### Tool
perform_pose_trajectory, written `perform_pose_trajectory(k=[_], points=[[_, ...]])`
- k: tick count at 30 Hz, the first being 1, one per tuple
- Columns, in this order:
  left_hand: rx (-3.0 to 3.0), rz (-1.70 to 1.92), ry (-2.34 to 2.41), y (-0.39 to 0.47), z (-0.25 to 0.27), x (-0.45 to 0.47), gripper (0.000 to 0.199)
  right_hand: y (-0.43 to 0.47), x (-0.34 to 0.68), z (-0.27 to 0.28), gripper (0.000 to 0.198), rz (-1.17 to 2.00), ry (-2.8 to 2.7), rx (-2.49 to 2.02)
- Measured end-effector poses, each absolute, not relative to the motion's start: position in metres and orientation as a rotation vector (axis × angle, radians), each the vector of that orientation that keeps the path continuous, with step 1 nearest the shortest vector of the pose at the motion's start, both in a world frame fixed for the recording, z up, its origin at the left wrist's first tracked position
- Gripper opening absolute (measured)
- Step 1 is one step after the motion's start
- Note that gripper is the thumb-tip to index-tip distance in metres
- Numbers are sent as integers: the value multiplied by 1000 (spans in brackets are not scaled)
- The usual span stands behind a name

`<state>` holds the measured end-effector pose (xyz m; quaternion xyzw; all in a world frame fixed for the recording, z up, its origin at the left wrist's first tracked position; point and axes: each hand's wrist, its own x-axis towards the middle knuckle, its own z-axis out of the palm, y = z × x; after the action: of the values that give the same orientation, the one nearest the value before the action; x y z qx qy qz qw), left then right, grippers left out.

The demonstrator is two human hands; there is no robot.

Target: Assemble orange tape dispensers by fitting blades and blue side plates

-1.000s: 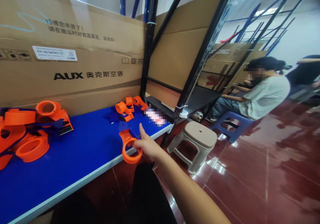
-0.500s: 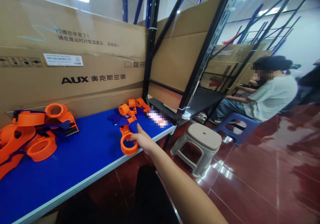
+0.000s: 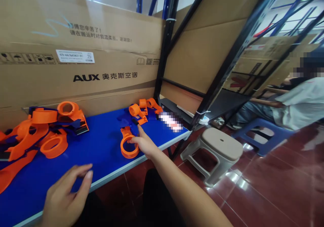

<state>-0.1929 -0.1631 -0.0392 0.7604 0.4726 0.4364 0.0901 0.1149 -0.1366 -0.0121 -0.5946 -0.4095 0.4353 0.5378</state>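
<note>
Behind the bench (image 3: 101, 142) we see the AUX cardboard (image 3: 121, 61) (its inside is hidden). Our hands are apart: the right hand (image 3: 145, 143) grips the orange tape dispenser (image 3: 129, 154) near the bench's front edge; the left hand (image 3: 64, 195), loosely open, is newly in view.

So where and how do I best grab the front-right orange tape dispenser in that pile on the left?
I'd pinch its ring by the near wall, coming from above on your own side, gripping it inside and out. The opening tilts upward, nothing covers that wall, and other dispensers crowd the far side. Your left hand looks empty and is closest.
</note>
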Motion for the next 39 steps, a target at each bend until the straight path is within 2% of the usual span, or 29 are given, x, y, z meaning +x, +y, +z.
perform_pose_trajectory(k=[6,12,18,24,29,34,39], points=[[2188,1543,1224,-55,-17,-111,28,-111,109,-22,118,1082,-1010,-1428],[2073,1579,1225,12,-35,-86,33,-60,98,-26,117,1110,-1102,-1405],[1939,1579,1199,22,-53,-98,34,-3,81,-24,116,1141,-1203,-1322],[1836,1550,1208,31,-56,-104,42,37,64,-21,108,1209,-1240,-1187],[1849,1484,1234,33,-58,-101,46,34,57,-26,105,1273,-1226,-1104],[1926,1430,1268,26,-53,-96,40,23,62,-28,98,1276,-1216,-1061],[1997,1444,1231,21,-45,-92,34,26,73,-29,100,1194,-1314,-1077]])
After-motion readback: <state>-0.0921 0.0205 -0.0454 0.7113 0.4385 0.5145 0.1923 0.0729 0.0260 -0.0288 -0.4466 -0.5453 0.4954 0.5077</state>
